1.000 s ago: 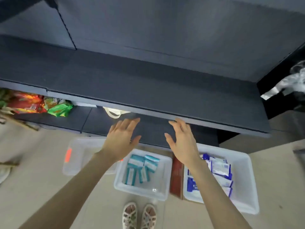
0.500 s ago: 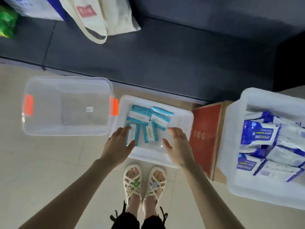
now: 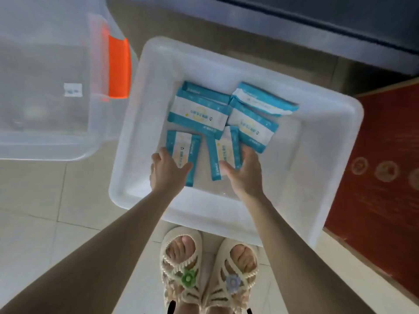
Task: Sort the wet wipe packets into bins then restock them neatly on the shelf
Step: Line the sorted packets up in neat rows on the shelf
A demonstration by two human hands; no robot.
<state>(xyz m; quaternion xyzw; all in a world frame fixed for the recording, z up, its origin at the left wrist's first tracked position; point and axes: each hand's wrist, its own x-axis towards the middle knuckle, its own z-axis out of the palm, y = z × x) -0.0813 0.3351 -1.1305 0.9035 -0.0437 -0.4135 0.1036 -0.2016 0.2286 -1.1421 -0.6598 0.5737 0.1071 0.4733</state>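
Probably a small shop or stockroom. Identical teal wet wipe packets (image 3: 199,112) lie in a white bin (image 3: 328,123) on a pale tiled floor (image 3: 45,223), beside a clear storage bin (image 3: 45,143), with the dark edge of a low shelf (image 3: 340,30) just beyond.

The white plastic bin (image 3: 145,91) is open above and bare along its right; teal-and-white wipe packets (image 3: 199,114) fill the middle, a clear orange-latched box (image 3: 45,87) flanks it.
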